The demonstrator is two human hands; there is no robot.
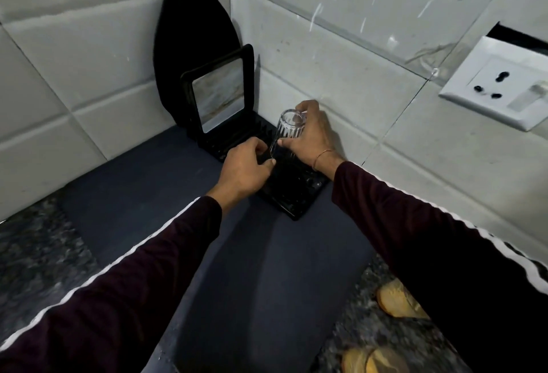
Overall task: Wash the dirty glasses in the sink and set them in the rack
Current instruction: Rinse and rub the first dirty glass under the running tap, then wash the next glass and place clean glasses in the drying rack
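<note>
Head view showed two hands reaching into a tiled corner of a dark counter [154, 209]. The right hand [311, 132] held a clear ribbed glass [286, 132], fingers curled round its far side and thumb pressed on the near side. The glass stood mouth down, base up, its long axis close to upright and leaning slightly left. Its rim sat at or just above a black drying rack [299, 194] lying flat in the corner; whether it touched the rack could not be told. The left hand [246, 165] was just beside the glass's lower edge, fingers curled, fingertips pinching or steadying the rim. Both hands were equally close, one on each side of the glass, so setting it down looked like a short straight drop.

Behind the glass, a small framed mirror-like panel [221, 97] stood upright at the rack's back, with a tall black pointed board [189, 31] leaning on the wall behind it. Both were near the glass on its left. A white wall socket [501, 85] sat well apart to the right. No sink was in view.
</note>
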